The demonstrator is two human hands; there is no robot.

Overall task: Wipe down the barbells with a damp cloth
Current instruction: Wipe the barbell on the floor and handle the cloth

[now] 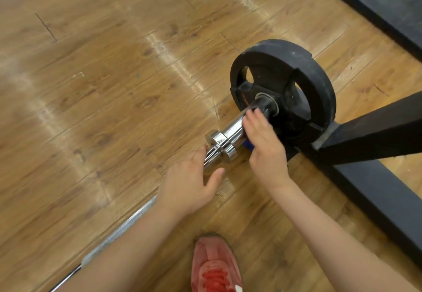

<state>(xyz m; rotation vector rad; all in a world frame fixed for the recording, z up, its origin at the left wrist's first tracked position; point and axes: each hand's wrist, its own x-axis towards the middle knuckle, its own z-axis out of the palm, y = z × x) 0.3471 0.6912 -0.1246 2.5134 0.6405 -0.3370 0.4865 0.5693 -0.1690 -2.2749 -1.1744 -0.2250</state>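
Red lace-up shoe sits below my hands. Beside the black rubber weight plate, my right hand wraps the blue cloth around the chrome barbell sleeve, whose long axis runs toward the plate; my left hand, fingers loosely curled, steadies the bar.

Both bare forearms reach forward and down. The left hand lies palm-down, fingers loosely curled, thumb splayed. The right hand is cupped over, fingers pressed together.
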